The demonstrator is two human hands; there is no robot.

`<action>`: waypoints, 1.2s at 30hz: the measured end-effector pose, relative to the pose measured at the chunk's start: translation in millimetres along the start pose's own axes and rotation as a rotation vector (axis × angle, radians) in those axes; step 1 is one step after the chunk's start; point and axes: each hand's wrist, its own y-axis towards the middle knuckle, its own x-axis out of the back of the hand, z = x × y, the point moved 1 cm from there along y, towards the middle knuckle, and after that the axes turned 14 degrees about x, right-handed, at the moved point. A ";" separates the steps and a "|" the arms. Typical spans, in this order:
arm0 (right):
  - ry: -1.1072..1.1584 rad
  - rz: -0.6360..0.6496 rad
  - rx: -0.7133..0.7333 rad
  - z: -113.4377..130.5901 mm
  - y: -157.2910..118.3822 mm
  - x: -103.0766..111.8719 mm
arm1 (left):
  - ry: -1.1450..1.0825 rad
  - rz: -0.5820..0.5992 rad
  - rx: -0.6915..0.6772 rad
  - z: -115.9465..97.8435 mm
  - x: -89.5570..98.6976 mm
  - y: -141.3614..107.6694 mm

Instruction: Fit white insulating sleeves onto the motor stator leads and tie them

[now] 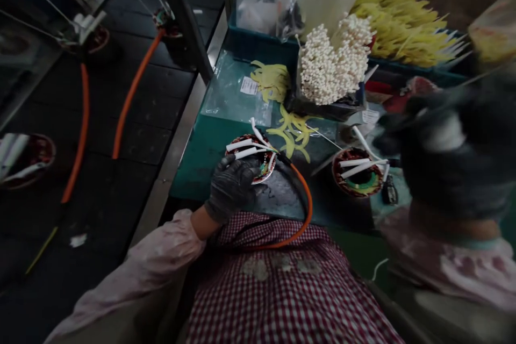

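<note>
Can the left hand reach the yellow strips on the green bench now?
Probably yes: the left hand rests on the round wound coil, and the yellow strips lie just beyond it, with only the coil's white sleeves between.

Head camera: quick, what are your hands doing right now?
Left hand: black-gloved, closed on the rim of a wound motor stator.
Right hand: not in view.

Apron: red-and-white gingham check. Left glove black; cable sheath orange. Strips yellow; workbench teal.
</note>
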 end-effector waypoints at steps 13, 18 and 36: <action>-0.098 0.079 -0.033 14.0 -79.0 -42.4 | -0.108 0.062 0.044 -4.8 4.6 1.4; 0.144 0.301 -0.197 13.1 -114.5 -27.8 | -0.054 0.044 0.090 -10.1 2.1 -2.2; -0.110 0.944 -0.073 -31.2 -52.7 -141.3 | -0.168 0.029 0.157 -11.2 4.4 6.7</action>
